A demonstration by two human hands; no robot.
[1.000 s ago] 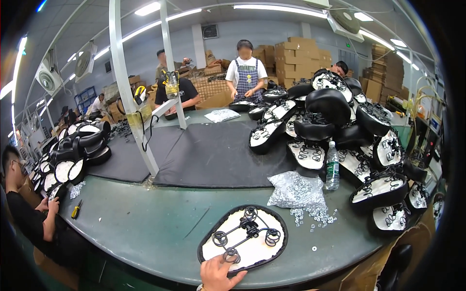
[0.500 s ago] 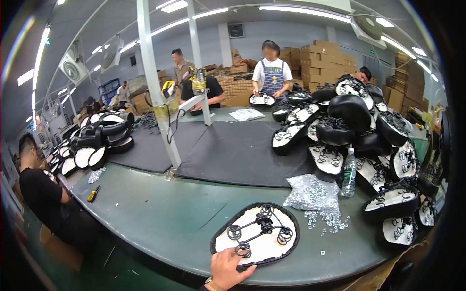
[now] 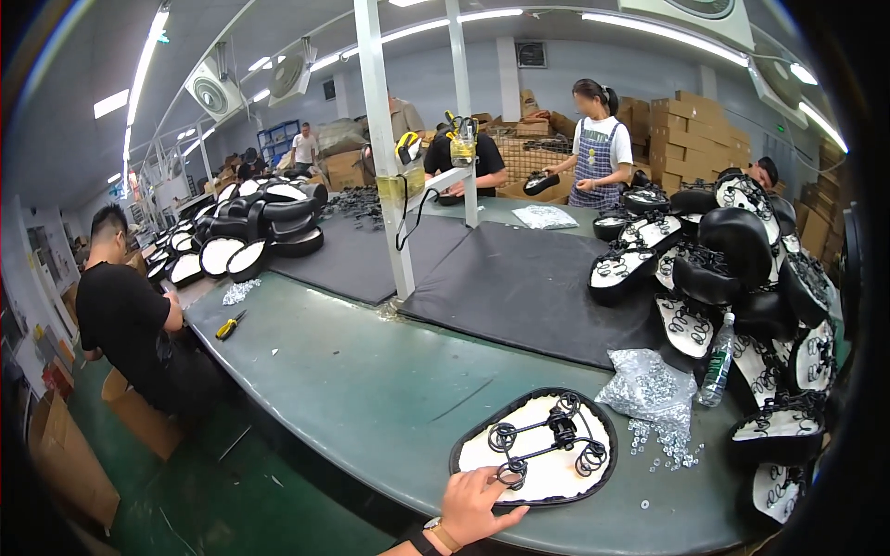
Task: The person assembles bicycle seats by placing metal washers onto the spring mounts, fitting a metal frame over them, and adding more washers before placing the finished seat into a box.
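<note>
An upside-down bicycle saddle (image 3: 533, 431) lies at the near edge of the green table, showing a white underside and a black rim. On it sits a black wire frame (image 3: 562, 434) with coil springs. My left hand (image 3: 473, 510), a watch on its wrist, comes in from the bottom. Its fingers reach over the saddle's near-left rim to the nearest coil spring, and the thumb lies along the outer edge. My right hand is out of the picture. Right of the saddle, small metal nuts (image 3: 663, 445) spill from a clear plastic bag (image 3: 649, 385).
A plastic bottle (image 3: 718, 361) stands before a tall heap of saddles (image 3: 737, 243) at right. More saddles (image 3: 227, 252) are piled far left. A yellow screwdriver (image 3: 230, 325) lies on the left. A metal post (image 3: 385, 167) rises beyond black mats (image 3: 519, 287). Co-workers stand around the table.
The view has swung left, so everything sits further right in the picture. My left hand stays at the same spring. Across the table, a person in overalls has turned and holds a saddle out sideways.
</note>
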